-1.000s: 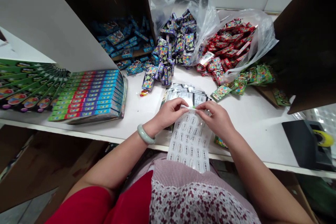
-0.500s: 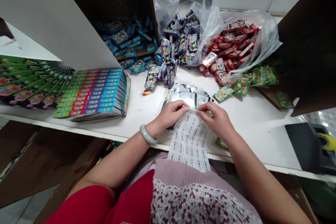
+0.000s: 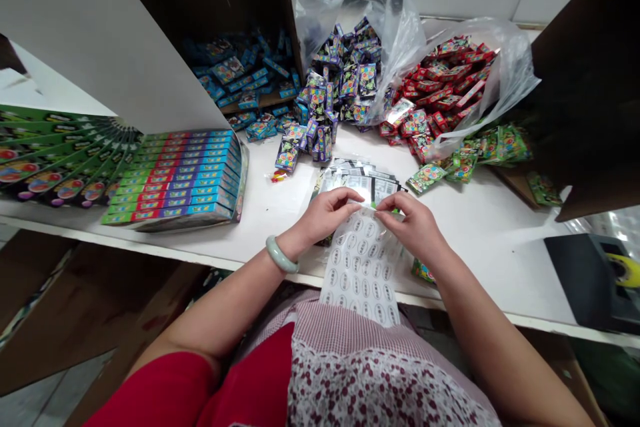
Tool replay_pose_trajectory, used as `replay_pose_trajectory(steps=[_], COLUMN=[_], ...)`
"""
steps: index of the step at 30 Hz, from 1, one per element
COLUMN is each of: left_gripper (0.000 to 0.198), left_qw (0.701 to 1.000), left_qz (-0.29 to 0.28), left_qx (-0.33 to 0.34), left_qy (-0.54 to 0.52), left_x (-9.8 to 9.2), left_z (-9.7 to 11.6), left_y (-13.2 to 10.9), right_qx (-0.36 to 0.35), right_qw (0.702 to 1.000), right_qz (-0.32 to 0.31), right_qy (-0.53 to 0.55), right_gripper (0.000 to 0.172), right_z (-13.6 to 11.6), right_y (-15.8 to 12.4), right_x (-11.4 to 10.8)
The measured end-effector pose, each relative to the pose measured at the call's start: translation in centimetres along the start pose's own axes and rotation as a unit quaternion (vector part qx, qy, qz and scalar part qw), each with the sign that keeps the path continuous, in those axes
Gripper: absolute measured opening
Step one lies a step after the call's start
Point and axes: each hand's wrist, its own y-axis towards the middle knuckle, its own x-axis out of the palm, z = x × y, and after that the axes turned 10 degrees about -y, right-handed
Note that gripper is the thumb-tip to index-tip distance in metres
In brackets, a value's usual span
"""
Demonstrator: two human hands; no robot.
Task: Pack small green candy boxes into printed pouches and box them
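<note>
2 hands on 1 clear sticker sheet, glossy, printed with rows of oval labels, hanging from the hands down past the white table's edge toward a floral apron. Left hand and right hand both pinch its top edge between thumb and fingers, fingers curled, fingertips close together at the middle of the sheet. Forearms angle in from both sides, pale green bangle on the left wrist. Stack of flat printed packets lies just beyond the hands, partly under the sheet. Further back: blue packets, purple packets, red packets against a clear plastic bag, loose green packets. Left side, long boxes in a fanned stack. Right side, black tape dispenser. Versus 0.5 s back, hands and sheet sit almost the same, fingers only slightly higher; camera view nearly unchanged.
</note>
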Motion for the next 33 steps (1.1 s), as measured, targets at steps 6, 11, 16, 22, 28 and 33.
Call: replay_pose_trajectory(steps=[6, 11, 16, 22, 28, 33], left_gripper=[0.011, 0.011, 0.009, 0.005, 0.011, 0.01], left_qw=[1.0, 1.0, 0.999, 0.999, 1.0, 0.999], left_qz=[0.007, 0.01, 0.028, 0.035, 0.015, 0.019], left_qx=[0.001, 0.001, -0.017, -0.025, -0.005, 0.037], left_qy=[0.002, -0.004, -0.008, -0.032, -0.019, -0.001], left_x=[0.1, 0.1, -0.1, 0.1, 0.4, -0.3], left_z=[0.3, 0.3, 0.2, 0.2, 0.2, 0.4], left_y=[0.0, -0.1, -0.1, 0.0, 0.0, -0.4], right_qx=[0.015, 0.024, 0.014, -0.012, -0.065, -0.065], right_qw=[1.0, 0.999, 0.999, 1.0, 0.996, 0.993], right_qz=[0.008, 0.005, 0.013, 0.023, 0.006, -0.007], right_qy=[0.021, 0.047, 0.04, 0.018, -0.068, -0.096], right_gripper=[0.001, 0.001, 0.002, 0.006, 0.006, 0.002], right_z=[0.3, 0.2, 0.1, 0.0, -1.0, -1.5], right_y=[0.0, 0.1, 0.1, -0.2, 0.6, 1.1], right_x=[0.2, 0.2, 0.3, 0.4, -0.2, -0.2])
